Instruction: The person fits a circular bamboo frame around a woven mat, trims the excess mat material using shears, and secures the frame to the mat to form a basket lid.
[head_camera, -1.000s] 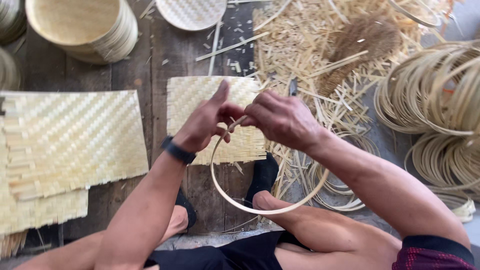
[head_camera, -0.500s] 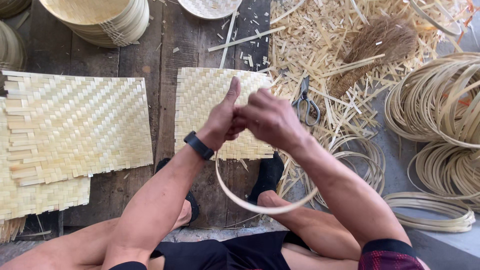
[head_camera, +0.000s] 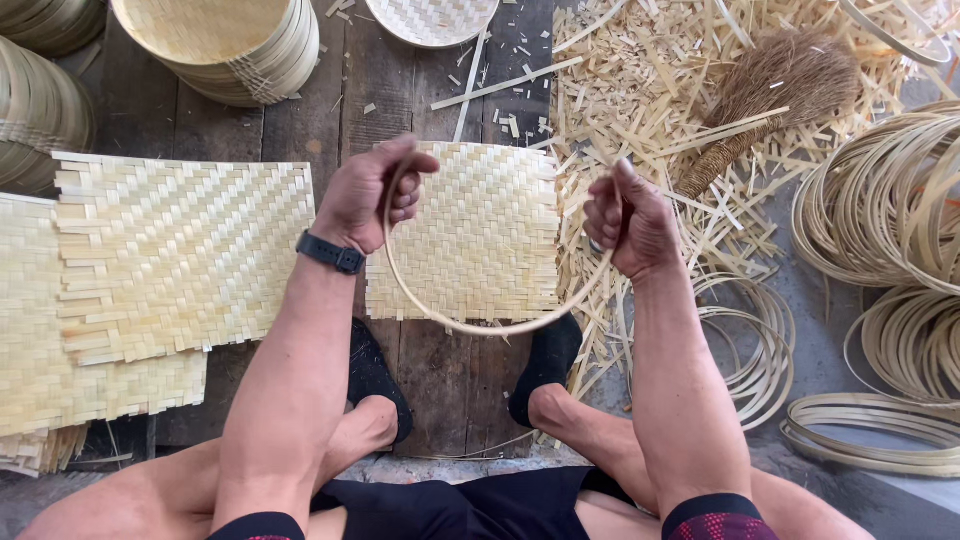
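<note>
1. Left hand (head_camera: 372, 200) is fisted round one end of the bamboo strip (head_camera: 480, 325), thumb over the top, fingers clamped tight.
2. Right hand (head_camera: 628, 222) is closed on the other end, thumb pointing up along it.
3. The strip hangs between both fists as a U-shaped bow, its belly sagging toward the person, just above the near edge of the small woven mat (head_camera: 470, 230).
4. Its long axis runs left to right; the ends stand well apart, each hand equally near its own end.
5. A bigger mat (head_camera: 180, 250) lies left on the plank floor (head_camera: 440, 370); hoop coils (head_camera: 890, 200) sit right, a brush (head_camera: 780, 90) amid the offcuts.
</note>
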